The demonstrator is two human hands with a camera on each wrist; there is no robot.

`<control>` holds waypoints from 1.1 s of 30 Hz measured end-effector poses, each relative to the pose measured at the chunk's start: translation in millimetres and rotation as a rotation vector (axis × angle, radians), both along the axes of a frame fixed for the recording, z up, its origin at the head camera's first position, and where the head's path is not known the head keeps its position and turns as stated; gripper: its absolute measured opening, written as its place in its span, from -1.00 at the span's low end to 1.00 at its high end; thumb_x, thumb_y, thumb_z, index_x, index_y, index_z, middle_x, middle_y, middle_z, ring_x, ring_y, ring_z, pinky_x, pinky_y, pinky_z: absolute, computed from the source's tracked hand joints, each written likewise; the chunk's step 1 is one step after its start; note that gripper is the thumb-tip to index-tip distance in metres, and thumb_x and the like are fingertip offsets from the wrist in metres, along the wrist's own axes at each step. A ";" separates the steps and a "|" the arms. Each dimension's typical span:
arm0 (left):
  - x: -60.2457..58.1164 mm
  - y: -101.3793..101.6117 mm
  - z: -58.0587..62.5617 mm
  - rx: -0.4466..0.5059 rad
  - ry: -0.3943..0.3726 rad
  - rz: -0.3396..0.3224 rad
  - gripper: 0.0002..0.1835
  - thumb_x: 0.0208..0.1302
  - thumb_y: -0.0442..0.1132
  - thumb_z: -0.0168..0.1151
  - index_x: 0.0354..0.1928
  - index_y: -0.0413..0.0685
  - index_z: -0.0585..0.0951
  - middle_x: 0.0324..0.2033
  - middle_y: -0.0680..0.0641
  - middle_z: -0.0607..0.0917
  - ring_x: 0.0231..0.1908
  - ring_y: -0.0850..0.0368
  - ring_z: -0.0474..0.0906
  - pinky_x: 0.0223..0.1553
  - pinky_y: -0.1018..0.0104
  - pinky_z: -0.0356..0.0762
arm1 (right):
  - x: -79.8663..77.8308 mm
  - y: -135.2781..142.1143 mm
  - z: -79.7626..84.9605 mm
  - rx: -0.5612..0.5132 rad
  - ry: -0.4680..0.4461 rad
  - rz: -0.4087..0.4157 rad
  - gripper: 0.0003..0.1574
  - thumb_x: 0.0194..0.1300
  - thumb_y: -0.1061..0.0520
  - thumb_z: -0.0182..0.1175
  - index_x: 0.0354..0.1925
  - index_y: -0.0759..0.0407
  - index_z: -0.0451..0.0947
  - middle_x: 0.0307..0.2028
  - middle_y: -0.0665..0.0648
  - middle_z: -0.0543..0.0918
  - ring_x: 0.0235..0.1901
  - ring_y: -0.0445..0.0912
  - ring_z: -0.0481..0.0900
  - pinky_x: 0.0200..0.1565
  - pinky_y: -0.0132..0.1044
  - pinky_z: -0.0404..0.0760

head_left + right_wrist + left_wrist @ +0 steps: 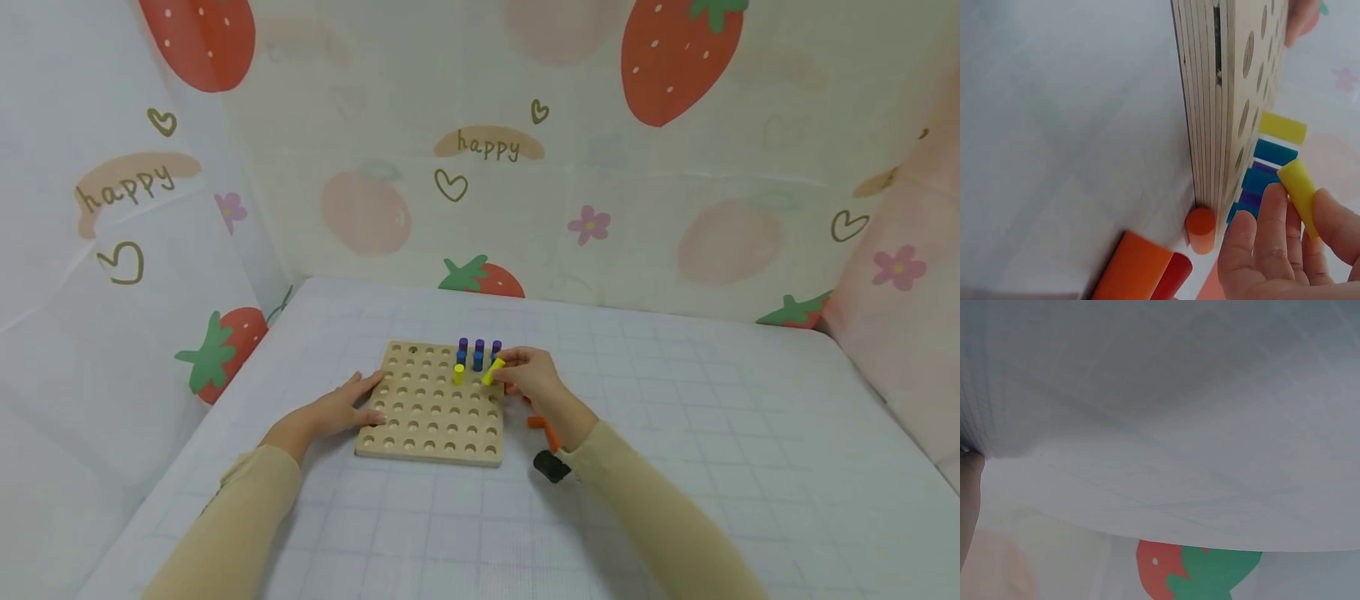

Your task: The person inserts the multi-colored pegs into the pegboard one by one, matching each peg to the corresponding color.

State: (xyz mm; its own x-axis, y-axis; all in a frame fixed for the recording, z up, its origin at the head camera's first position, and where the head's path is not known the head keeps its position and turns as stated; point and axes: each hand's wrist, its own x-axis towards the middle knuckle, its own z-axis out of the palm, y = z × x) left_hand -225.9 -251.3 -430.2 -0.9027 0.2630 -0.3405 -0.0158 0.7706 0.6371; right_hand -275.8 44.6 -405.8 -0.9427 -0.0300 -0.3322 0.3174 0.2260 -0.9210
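"Since the yellow peg (pixel 492 372) tilts over the right side of the wooden pegboard (pixel 420 432), how best to handle it?"
"The right hand (pixel 534 377) pinches it by thumb and fingers; I'd turn it upright, centred on a hole (pixel 457 395)."
"And the left hand (pixel 335 409)?"
"Spread along the pegboard's left edge, ideally pressing lightly."

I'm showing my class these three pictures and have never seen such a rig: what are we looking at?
No machine here: just a person's bare hands. The wide picture comes from a head camera, the others from wrist cameras. The left hand rests at the left edge of the holed board. The right hand pinches a yellow peg. Purple pegs, blue pegs and another yellow peg stand in the board; orange pegs and a black object sit on the table beside it.
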 end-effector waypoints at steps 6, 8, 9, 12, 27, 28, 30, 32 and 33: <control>-0.8 -0.8 -0.1 -0.005 0.003 -0.001 -0.01 0.29 0.15 0.22 0.53 -0.12 -0.07 0.43 -0.50 -0.24 0.39 -0.50 -0.31 0.28 -0.42 -0.24 | 1.0 -7.3 1.3 0.020 0.058 0.021 -0.69 0.24 0.35 0.29 -0.02 0.30 0.58 -0.23 0.16 0.64 -0.36 -0.10 0.55 -0.40 -0.33 0.49; -1.1 -1.1 -0.9 -0.010 0.004 -0.001 -0.01 0.28 0.16 0.22 0.53 -0.11 -0.06 0.43 -0.50 -0.23 0.39 -0.50 -0.30 0.28 -0.42 -0.23 | 1.2 -9.1 1.0 0.038 0.061 0.023 -0.71 0.24 0.35 0.29 -0.04 0.29 0.59 -0.23 0.15 0.65 -0.37 -0.10 0.54 -0.40 -0.32 0.48; -1.3 -1.3 -1.3 -0.012 0.004 -0.003 -0.01 0.28 0.16 0.22 0.53 -0.11 -0.06 0.43 -0.50 -0.23 0.39 -0.51 -0.30 0.28 -0.42 -0.23 | 1.2 -9.7 0.6 0.045 0.059 0.022 -0.72 0.24 0.34 0.29 -0.05 0.28 0.59 -0.23 0.15 0.65 -0.37 -0.10 0.53 -0.39 -0.32 0.48; -1.7 -1.6 -1.9 -0.013 0.007 -0.004 -0.01 0.28 0.16 0.22 0.53 -0.11 -0.06 0.43 -0.50 -0.23 0.39 -0.51 -0.30 0.28 -0.42 -0.22 | 1.0 -11.4 -0.6 0.060 0.052 0.018 -0.74 0.25 0.33 0.29 -0.06 0.26 0.60 -0.22 0.15 0.65 -0.37 -0.09 0.51 -0.36 -0.31 0.49; -0.1 -0.9 -0.8 -0.020 0.007 0.002 -0.03 0.30 0.14 0.21 0.53 -0.12 -0.06 0.44 -0.49 -0.22 0.40 -0.50 -0.31 0.30 -0.40 -0.24 | 0.1 -22.3 -3.9 0.112 0.041 -0.001 -0.71 0.25 0.33 0.30 -0.04 0.17 0.67 -0.11 0.14 0.64 -0.22 -0.06 0.50 -0.24 -0.35 0.49; 0.2 -1.1 -0.8 -0.021 0.007 0.001 -0.03 0.30 0.14 0.21 0.53 -0.12 -0.06 0.44 -0.49 -0.22 0.40 -0.50 -0.30 0.30 -0.40 -0.24 | 0.1 -23.2 -4.2 0.113 0.044 -0.004 -0.70 0.24 0.33 0.30 -0.04 0.17 0.68 -0.10 0.14 0.65 -0.22 -0.06 0.50 -0.23 -0.35 0.49; 0.6 -1.3 -0.9 -0.025 0.009 0.001 -0.03 0.30 0.14 0.21 0.53 -0.12 -0.06 0.44 -0.49 -0.21 0.40 -0.50 -0.30 0.30 -0.40 -0.23 | 0.4 -24.6 -4.7 0.128 0.049 -0.006 -0.70 0.24 0.34 0.30 -0.05 0.17 0.68 -0.10 0.14 0.64 -0.20 -0.06 0.49 -0.19 -0.35 0.52; 0.9 -1.6 -1.2 -0.025 0.009 0.002 -0.03 0.30 0.14 0.21 0.53 -0.12 -0.05 0.44 -0.49 -0.21 0.40 -0.50 -0.30 0.30 -0.40 -0.23 | 0.4 -25.4 -4.8 0.138 0.053 -0.003 -0.69 0.24 0.35 0.28 -0.04 0.18 0.68 -0.09 0.15 0.64 -0.18 -0.05 0.49 -0.13 -0.32 0.54; 1.1 -1.6 -1.2 -0.025 0.008 0.003 -0.03 0.30 0.14 0.21 0.53 -0.12 -0.05 0.44 -0.49 -0.21 0.39 -0.50 -0.30 0.29 -0.40 -0.23 | 0.6 -25.9 -4.8 0.139 0.053 0.001 -0.68 0.25 0.36 0.28 -0.02 0.17 0.68 -0.08 0.15 0.65 -0.17 -0.05 0.50 -0.10 -0.31 0.55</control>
State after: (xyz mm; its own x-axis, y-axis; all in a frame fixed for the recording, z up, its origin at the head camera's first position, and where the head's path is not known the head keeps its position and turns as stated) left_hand -224.8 -252.9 -431.4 -0.9064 0.2517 -0.3393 -0.0130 0.7860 0.6180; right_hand -275.3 18.6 -410.6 -0.9591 0.0114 -0.2830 0.2686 0.3526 -0.8964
